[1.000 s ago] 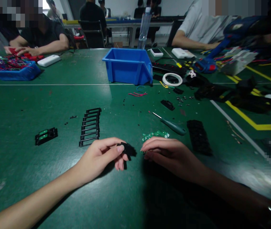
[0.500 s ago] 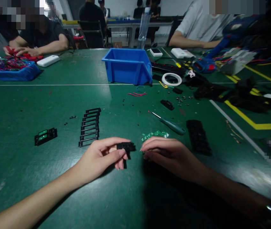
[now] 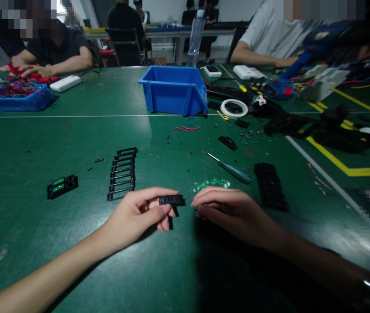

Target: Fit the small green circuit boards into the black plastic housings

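Between thumb and fingers, my left hand (image 3: 145, 211) grips a small black plastic part (image 3: 171, 199) just above the green table. To its right my right hand (image 3: 225, 208) is closed in a pinch, and a bit of a small green circuit board (image 3: 194, 207) shows at its fingertips. Behind that hand lies a cluster of small green circuit boards (image 3: 211, 184), partly hidden by it. Further left are a black ladder-like frame (image 3: 122, 174) and a black part with green boards set in it (image 3: 62, 186).
A green-handled screwdriver (image 3: 235, 171) and a black ribbed block (image 3: 270, 187) lie to the right. Beyond stand a blue bin (image 3: 173, 98), a white ring (image 3: 234, 108) and loose screws (image 3: 246, 136). A blue power drill (image 3: 297, 65) lies far right. Co-workers sit across the table.
The black part in my left hand has turned slightly between the fingers. Both hands stay where they were, and the things on the table have not moved.
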The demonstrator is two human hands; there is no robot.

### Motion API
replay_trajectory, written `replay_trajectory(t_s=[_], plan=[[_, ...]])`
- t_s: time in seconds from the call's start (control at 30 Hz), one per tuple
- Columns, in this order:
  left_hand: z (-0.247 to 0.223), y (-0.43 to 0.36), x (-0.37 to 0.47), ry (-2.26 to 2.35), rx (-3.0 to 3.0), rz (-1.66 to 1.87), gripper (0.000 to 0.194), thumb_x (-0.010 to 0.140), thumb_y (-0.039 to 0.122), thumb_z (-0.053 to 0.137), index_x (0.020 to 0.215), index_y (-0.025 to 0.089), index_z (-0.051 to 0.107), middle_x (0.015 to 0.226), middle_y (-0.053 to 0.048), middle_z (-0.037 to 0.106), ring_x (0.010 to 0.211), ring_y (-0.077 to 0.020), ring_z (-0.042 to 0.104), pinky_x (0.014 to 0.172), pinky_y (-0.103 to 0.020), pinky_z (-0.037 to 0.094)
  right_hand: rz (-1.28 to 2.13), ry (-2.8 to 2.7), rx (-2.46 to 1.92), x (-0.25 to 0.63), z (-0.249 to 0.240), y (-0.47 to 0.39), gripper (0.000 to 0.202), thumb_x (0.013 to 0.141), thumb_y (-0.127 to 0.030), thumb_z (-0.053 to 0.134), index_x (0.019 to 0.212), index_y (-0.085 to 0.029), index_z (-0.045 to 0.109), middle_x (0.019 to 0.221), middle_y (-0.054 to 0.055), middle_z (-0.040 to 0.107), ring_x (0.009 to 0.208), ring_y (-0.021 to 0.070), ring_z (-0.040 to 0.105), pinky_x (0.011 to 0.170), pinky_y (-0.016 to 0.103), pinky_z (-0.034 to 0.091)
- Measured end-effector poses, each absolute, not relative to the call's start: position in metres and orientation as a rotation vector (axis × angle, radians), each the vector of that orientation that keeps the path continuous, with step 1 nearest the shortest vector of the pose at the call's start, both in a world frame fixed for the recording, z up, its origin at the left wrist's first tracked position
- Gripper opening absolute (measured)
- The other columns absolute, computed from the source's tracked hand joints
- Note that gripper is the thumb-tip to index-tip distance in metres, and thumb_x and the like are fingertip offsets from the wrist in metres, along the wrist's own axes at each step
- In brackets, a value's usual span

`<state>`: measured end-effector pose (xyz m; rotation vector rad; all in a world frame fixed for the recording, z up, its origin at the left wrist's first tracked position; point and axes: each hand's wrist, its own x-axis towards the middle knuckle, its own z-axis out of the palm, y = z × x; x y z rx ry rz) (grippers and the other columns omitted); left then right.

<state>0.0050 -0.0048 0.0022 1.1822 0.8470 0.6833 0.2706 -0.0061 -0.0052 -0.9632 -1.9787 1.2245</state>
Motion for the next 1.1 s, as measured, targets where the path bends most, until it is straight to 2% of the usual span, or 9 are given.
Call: replay_trajectory(t_s=[0.3, 1.1], plan=[[0.0006, -0.0031, 0.0057, 0.814, 1.186, 0.692, 0.025, 0.096, 0.024, 0.066, 0.117, 0.012, 0.068, 0.092, -0.006, 0.07, 0.068, -0.0109, 0.067, 0.065, -0.024, 0.057, 1.204, -1.983, -0.97, 0.2699, -0.004, -0.0055, 0.013, 0.098, -0.021, 0.063, 0.103, -0.019, 0.074, 0.102, 0.006, 0.072, 0.09, 0.0161, 0.068, 0.077, 0.028, 0.052], [-0.0007, -0.0045, 0.0063, 0.814, 1.152, 0.72, 0.019, 0.093, 0.017, 0.067, 0.111, 0.013, 0.066, 0.092, -0.006, 0.072, 0.066, -0.0109, 0.068, 0.063, -0.024, 0.057, 1.206, -1.991, -0.954, 0.2708, -0.0048, -0.0055, 0.014, 0.099, -0.022, 0.062, 0.104, -0.018, 0.074, 0.103, 0.007, 0.072, 0.09, 0.0167, 0.068, 0.078, 0.029, 0.052]])
